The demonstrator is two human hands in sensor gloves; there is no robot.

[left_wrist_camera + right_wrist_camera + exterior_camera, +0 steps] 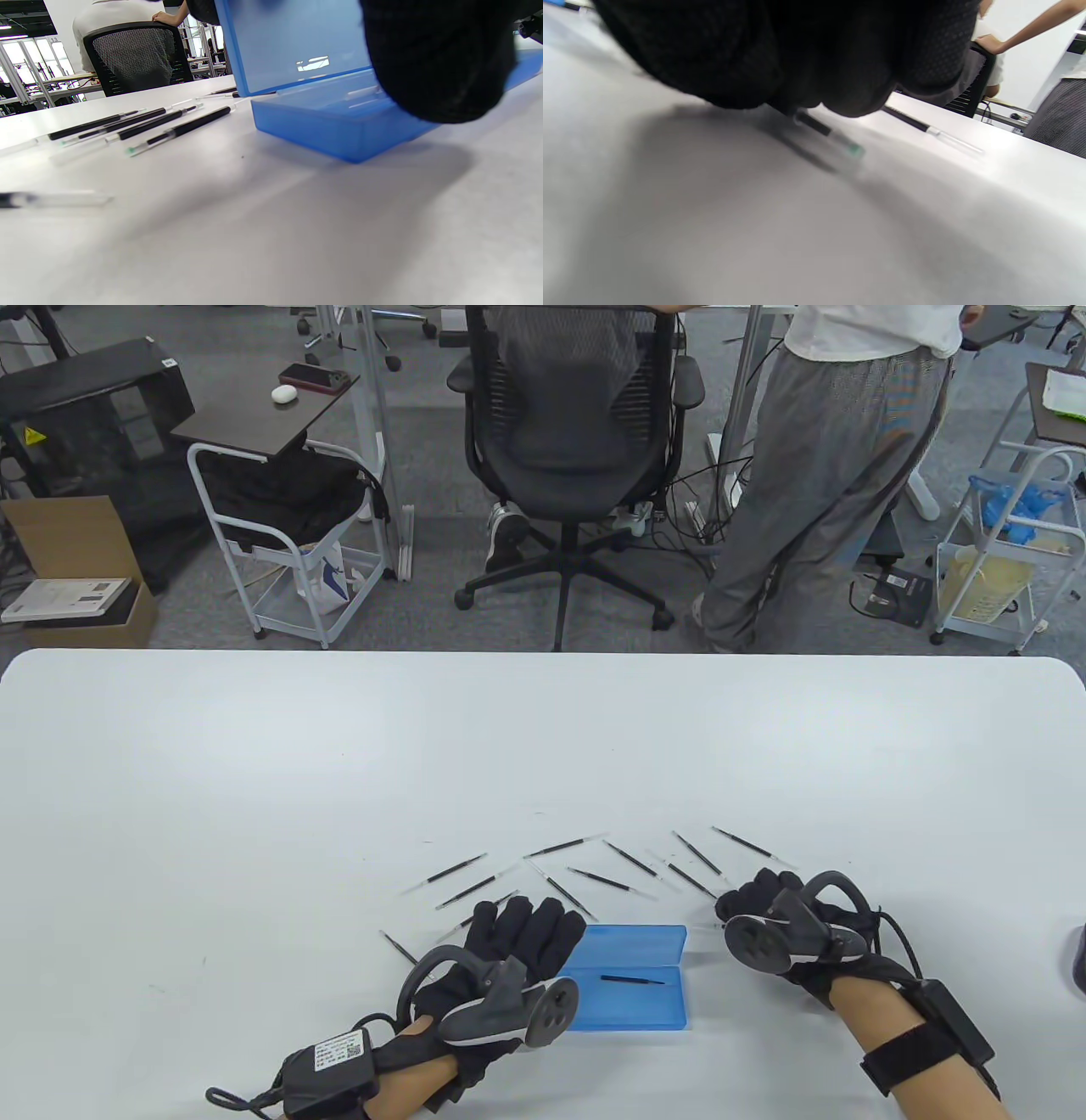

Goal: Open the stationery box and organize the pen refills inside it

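The blue stationery box (628, 1010) lies open near the table's front edge, its lid (632, 940) raised on the far side. One pen refill (632, 980) lies inside it. My left hand (530, 925) reaches its straight fingers to the box's left end; in the left wrist view a gloved fingertip (441, 63) hangs in front of the box (335, 127). My right hand (736, 903) is just right of the box, fingers curled down and pinching a pen refill (831, 135) at the table surface. Several loose refills (556, 845) fan out beyond the box.
More refills (127, 125) lie left of the box, and one refill (399, 948) lies left of my left hand. Past the table's far edge stand an office chair (568, 415), a person (840, 475) and white carts (280, 551).
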